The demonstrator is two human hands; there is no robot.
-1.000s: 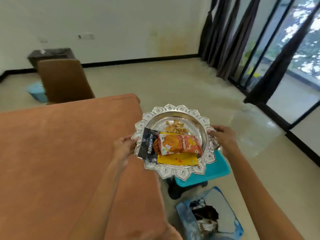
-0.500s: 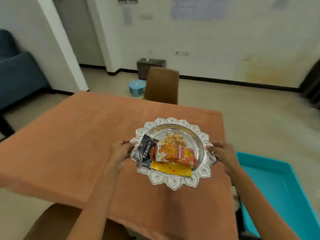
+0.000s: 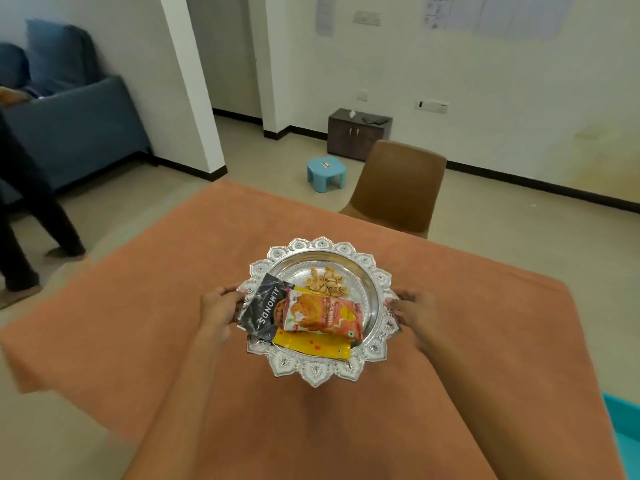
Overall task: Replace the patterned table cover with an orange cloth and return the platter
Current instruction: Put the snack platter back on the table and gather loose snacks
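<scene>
Clearly the platter (image 3: 320,310) was on its way back: a silver dish with a scalloped rim, held over the middle of the orange cloth (image 3: 173,289) that already covered the surface. Whether its base touched the cloth could not be told from this view. The left hand (image 3: 216,311) gripped the rim on one side with fingers curled over the edge, and the right hand (image 3: 414,315) held the opposite side the same way. Inside lay a dark packet of almonds (image 3: 265,308), an orange snack packet (image 3: 322,313) across it, a yellow packet (image 3: 311,346) beneath, and a small heap of nut shells (image 3: 327,284) toward the far side.

By my judgement this was the last step, the cloth swap being done. The next move called for lowering the dish level, so the loose shells and packets would not slide, then letting go with both hands.

Compared with half a second earlier, the dish sat farther in over the cloth, nearer its centre, and the view had swung left: the brown chair (image 3: 398,188) and blue stool (image 3: 325,173) now stood to the right, a blue sofa (image 3: 69,116) showed fully, and the turquoise bin (image 3: 623,431) had nearly left the frame.
</scene>
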